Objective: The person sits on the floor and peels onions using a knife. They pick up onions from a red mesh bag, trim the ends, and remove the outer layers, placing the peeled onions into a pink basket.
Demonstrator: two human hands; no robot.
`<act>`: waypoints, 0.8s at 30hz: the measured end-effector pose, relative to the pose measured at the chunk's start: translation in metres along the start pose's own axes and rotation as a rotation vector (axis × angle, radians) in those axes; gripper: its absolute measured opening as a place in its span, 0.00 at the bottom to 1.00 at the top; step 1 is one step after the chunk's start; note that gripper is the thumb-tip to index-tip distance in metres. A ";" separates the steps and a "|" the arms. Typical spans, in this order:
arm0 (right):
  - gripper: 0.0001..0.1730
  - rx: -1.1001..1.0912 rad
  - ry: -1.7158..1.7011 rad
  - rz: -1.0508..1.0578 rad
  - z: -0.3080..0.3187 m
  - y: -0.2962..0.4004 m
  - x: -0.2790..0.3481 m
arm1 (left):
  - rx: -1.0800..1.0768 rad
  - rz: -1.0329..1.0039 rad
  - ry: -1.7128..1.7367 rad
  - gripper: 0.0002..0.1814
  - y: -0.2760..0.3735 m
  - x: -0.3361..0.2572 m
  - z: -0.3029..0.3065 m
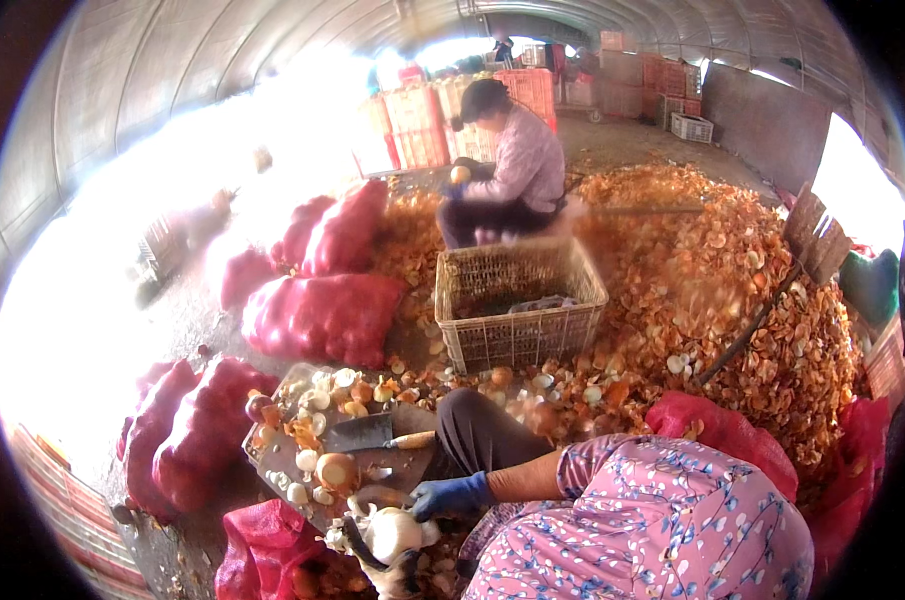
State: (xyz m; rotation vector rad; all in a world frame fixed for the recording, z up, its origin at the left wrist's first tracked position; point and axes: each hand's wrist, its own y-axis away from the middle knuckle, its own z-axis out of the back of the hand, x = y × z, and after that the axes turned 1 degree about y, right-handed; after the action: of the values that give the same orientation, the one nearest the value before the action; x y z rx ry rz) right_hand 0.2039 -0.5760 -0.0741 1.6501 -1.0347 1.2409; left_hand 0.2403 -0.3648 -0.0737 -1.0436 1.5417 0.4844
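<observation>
My right hand (449,497), in a blue glove, is at the right side of a pale peeled onion (394,534). Its fingertips are partly hidden, beside a blurred curved thing that I cannot identify. Under and around the onion is my left hand (392,574), in a white and dark glove. A cleaver (362,433) with a wooden handle lies on the work board (404,469), near my dark-trousered knee. An unpeeled brown onion (337,472), small white pieces and loose skins lie on the board too.
Beyond my knee stands a plastic crate (524,334) with onion skins heaped around it. Red mesh sacks (321,319) lie at the left; another sack (261,544) is close to my hands. A co-worker (524,161) sits behind the crate holding an onion (460,174).
</observation>
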 end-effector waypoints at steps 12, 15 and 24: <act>0.11 -0.149 0.327 0.290 0.003 0.013 0.045 | -0.027 -0.007 0.047 0.65 -0.007 0.013 0.002; 0.11 -0.109 -0.005 0.185 0.015 0.015 0.059 | -0.041 0.033 0.035 0.67 -0.005 -0.052 -0.024; 0.17 -0.087 1.001 0.356 -0.012 0.042 0.104 | -0.025 -0.192 -0.621 0.64 0.001 -0.057 -0.001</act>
State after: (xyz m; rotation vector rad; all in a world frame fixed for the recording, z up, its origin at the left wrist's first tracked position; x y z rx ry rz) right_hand 0.1799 -0.5929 0.0347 0.5890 -0.7083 1.9131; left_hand 0.2356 -0.3452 -0.0206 -0.9326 0.8803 0.6224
